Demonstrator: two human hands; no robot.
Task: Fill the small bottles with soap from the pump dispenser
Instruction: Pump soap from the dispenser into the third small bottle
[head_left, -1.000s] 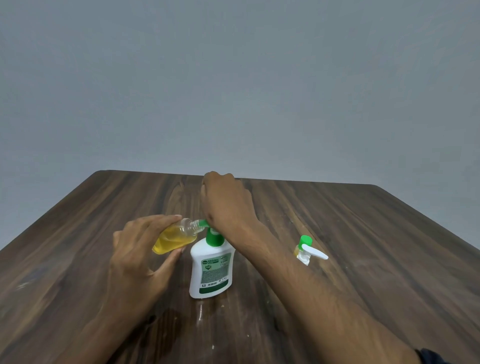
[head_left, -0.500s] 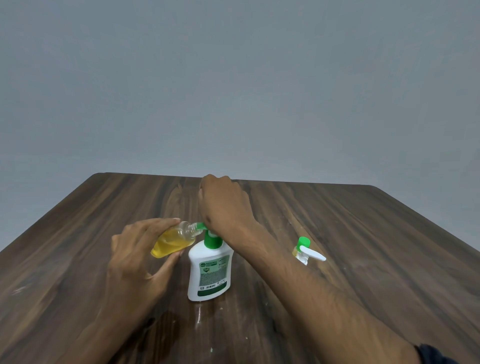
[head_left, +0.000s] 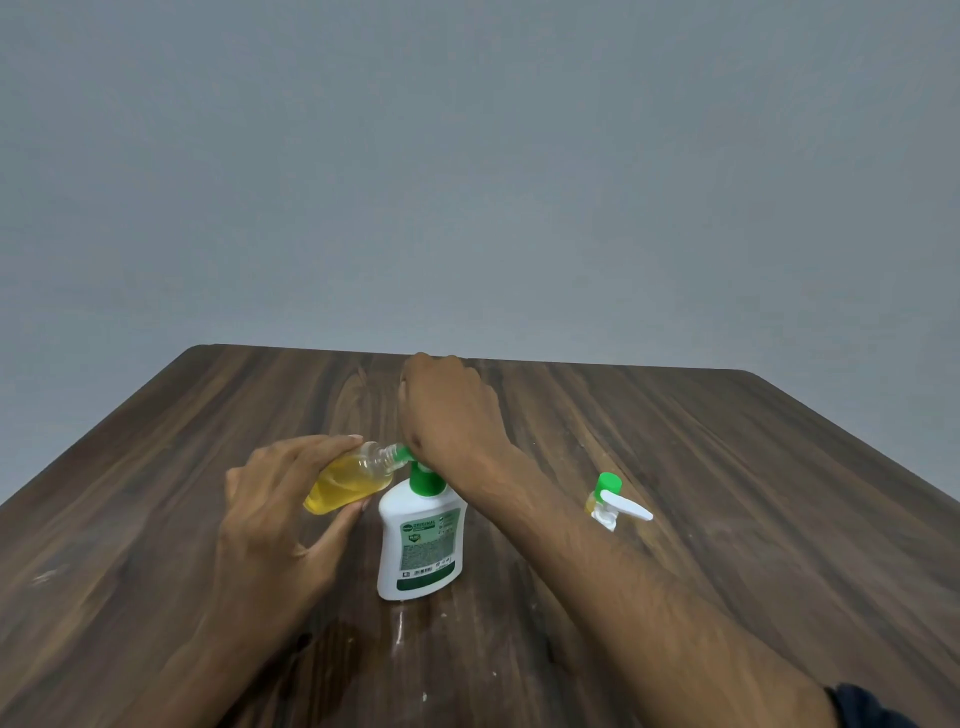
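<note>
A white pump dispenser (head_left: 421, 540) with a green collar and green label stands upright at the table's middle. My right hand (head_left: 449, 410) lies over its green pump head, palm down, hiding most of it. My left hand (head_left: 280, 499) holds a small clear bottle (head_left: 353, 480), tilted on its side and mostly full of yellow soap, with its open neck against the green nozzle. To the right, a second small bottle (head_left: 610, 501) with a green collar and white pump top stands on the table, partly hidden behind my right forearm.
The dark wooden table (head_left: 727, 493) has rounded far corners and meets a plain grey wall. A wet, shiny patch (head_left: 400, 629) lies just in front of the dispenser, with small white specks near it.
Both hands, the small bottle and the dispenser keep the same arrangement; only the view has shifted slightly.
</note>
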